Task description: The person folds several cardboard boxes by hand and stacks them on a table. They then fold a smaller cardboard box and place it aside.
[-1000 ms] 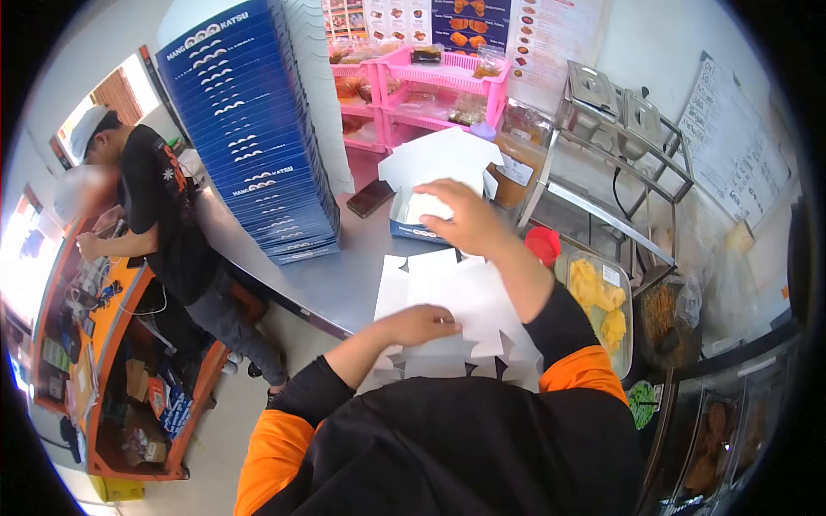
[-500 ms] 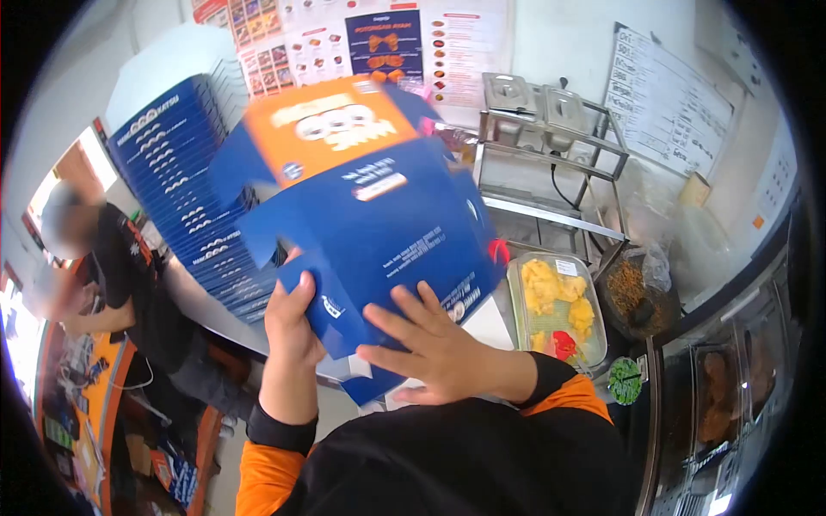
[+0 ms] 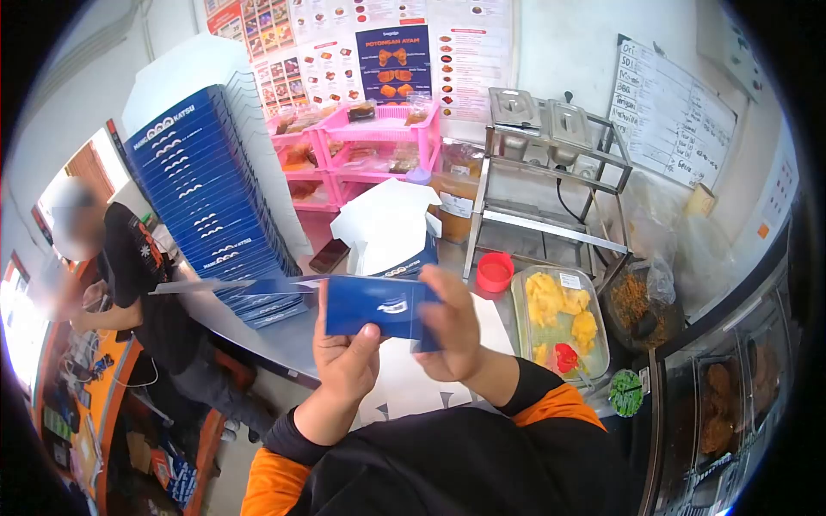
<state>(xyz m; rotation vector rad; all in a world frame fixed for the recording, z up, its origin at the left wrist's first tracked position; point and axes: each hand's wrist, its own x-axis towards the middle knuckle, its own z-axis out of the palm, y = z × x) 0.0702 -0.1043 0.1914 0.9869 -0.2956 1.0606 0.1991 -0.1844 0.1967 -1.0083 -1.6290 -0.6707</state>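
Observation:
A blue cardboard food box (image 3: 366, 308), partly folded, is held up in front of me with its side panel facing me; its flat part shows edge-on, stretching left. My left hand (image 3: 346, 365) grips the panel's left part, thumb on the near face. At the right end, my right hand (image 3: 454, 331) closes around a folded corner flap, its fingers slightly blurred. Below both hands, white flat cardboard (image 3: 490, 331) lies on the counter. Just behind the held box stands another box (image 3: 391, 219), open with its white inside showing.
Stacked blue boxes (image 3: 202, 193) rise at left. Behind are a phone (image 3: 329, 256) and pink shelves (image 3: 379, 125) with packets. At right are a red cup (image 3: 495, 272), a tub of yellow food (image 3: 555, 292) and a metal rack (image 3: 551, 219). A person (image 3: 142, 284) stands far left.
The box has tipped from showing its broad printed face to nearly edge-on. My right hand has moved from its lower face to the right corner flap. The pink shelves and open box are now uncovered.

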